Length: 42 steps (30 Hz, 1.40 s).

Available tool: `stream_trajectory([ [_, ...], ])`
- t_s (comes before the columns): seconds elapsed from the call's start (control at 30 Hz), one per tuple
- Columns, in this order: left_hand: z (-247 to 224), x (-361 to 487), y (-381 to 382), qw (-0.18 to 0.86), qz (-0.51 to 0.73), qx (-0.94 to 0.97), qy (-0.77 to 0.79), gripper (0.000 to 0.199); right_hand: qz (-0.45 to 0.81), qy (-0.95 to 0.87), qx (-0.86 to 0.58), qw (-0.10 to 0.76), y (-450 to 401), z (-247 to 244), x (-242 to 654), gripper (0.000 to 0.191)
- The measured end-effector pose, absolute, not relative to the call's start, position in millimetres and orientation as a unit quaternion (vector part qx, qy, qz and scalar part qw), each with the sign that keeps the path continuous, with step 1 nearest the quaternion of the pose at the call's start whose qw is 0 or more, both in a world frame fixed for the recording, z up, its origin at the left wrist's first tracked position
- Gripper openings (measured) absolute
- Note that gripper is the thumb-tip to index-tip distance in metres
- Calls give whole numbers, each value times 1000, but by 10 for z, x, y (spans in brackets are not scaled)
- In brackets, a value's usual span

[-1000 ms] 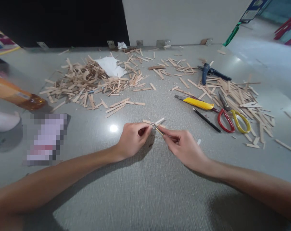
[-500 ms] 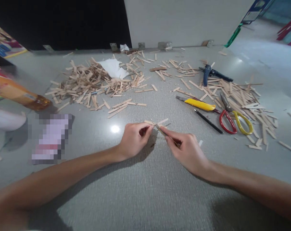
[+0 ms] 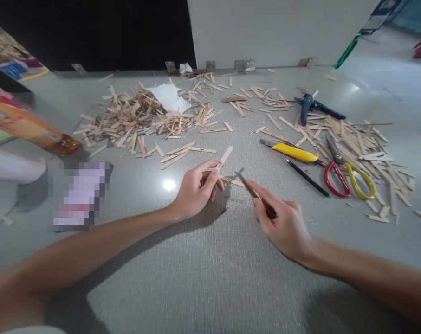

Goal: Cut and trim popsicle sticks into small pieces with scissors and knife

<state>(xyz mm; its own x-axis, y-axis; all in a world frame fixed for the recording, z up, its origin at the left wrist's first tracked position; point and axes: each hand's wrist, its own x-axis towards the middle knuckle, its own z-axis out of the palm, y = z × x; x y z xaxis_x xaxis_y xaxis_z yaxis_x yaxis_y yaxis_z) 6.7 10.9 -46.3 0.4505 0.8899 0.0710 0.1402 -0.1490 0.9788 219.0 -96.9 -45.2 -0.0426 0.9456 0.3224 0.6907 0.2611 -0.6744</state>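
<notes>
a wooden stick (image 3: 226, 156) is pinched by the left hand (image 3: 198, 188); a slim tool (image 3: 251, 189), farther right, by the right hand (image 3: 285, 225).

From head height, one view looks forward and down, the nearby surface (image 3: 182, 278) filling the frame's lower centre.

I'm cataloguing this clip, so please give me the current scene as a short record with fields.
Left hand: pinches a wooden stick
Right hand: holds a slim metal tool, exact type unclear
Between hands: a second stick; held or lying, cannot tell
Right side of table: yellow utility knife, black pen or pencil, scissors with one red and one yellow handle, loose wooden pieces
Far left: heap of wooden pieces beside a white sheet
Left edge: orange-labelled bottle
</notes>
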Motion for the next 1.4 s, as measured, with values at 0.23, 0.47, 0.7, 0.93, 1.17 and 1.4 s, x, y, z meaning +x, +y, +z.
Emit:
stream_trajectory([
  [0.23, -415, 53, 103, 459, 343, 725, 382, 23, 187, -708, -577, 362, -943, -421, 2201, 44],
  [0.47, -390, 58, 97, 456, 325, 737, 379, 27, 201, -701, -593, 342, -927, -414, 2195, 43],
  [0.7, -440, 39, 105, 425, 309, 759, 385, 29, 214, -700, -597, 330, -928, -399, 2209, 45],
  [0.93, -458, 46, 112, 397, 313, 769, 392, 29, 207, -697, -595, 341, -943, -398, 2201, 44],
  [1.17, -457, 39, 103, 406, 307, 773, 379, 31, 212, -698, -590, 346, -960, -388, 2210, 44],
  [1.4, -458, 42, 105, 404, 295, 781, 372, 32, 234, -707, -569, 349, -959, -408, 2221, 46],
])
